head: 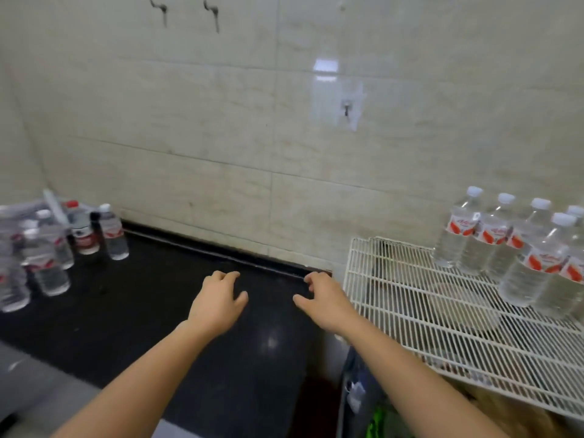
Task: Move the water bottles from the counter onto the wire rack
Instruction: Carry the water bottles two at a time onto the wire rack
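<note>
Several clear water bottles (47, 257) with red-and-white labels stand in a cluster on the black counter (158, 311) at the far left. Several more bottles of the same kind (518, 248) stand upright at the back right corner of the white wire rack (426, 317). My left hand (218, 301) hovers over the middle of the counter, fingers apart and holding nothing. My right hand (325, 301) hangs beside it near the rack's left edge, also spread and holding nothing. Both hands are well away from either group of bottles.
A tiled wall (221, 137) with small hooks runs behind the counter and rack. A red-capped bottle (82, 229) and torn plastic wrap sit among the left cluster. Below the rack lie blurred items, one green. The counter's grey front edge (38, 384) shows at lower left.
</note>
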A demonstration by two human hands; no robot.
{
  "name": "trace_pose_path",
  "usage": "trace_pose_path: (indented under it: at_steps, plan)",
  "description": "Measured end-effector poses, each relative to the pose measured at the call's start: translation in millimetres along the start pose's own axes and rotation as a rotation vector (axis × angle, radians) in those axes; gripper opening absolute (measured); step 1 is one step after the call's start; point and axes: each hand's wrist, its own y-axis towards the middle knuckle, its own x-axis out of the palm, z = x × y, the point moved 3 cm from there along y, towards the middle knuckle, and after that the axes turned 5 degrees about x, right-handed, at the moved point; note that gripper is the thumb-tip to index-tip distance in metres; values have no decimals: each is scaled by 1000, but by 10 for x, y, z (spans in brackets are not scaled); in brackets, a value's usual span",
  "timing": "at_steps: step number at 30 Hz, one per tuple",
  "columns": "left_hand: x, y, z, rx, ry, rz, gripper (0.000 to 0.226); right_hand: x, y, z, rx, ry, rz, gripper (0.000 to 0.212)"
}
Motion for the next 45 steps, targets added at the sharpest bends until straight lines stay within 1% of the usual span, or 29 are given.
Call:
trace_pose_path:
  at_steps: [5,13,16,19,27,33,37,41,43,45]
  plan:
    - [-401,-106,-1121,-132,2,18,56,772,247,-991,-118,-63,-86,54]
    - [-1145,-256,-2978,-314,64,-16,56,2230,544,-2558,-171,-41,-224,53]
    - [-1362,-314,-3538,-377,89,-22,56,2712,638,-3028,-198,-47,-303,53]
    - [-1537,-301,-3991,-419,102,-11,55,3061,792,-3421,-210,-50,-347,55]
    - [-1720,31,-4893,-496,32,66,54,3707,1404,-4140,-271,-99,-397,57]
    - [-1913,522,-5514,-525,61,110,47,4098,2052,-4693,-330,-95,-422,53]
    - [-2144,958,-5870,-549,72,156,56,4255,2541,-5075,-350,-40,-414,53]
    - [-2260,1317,-6068,-531,26,273,70,4399,2951,-5375,-380,17,-349,63]
    - [-2230,1432,-6159,-498,21,270,73,4475,3086,-5471,-380,9,-323,65]
    - [-2173,1525,-6247,-467,33,225,74,4557,3179,-5543,-392,-34,-320,67]
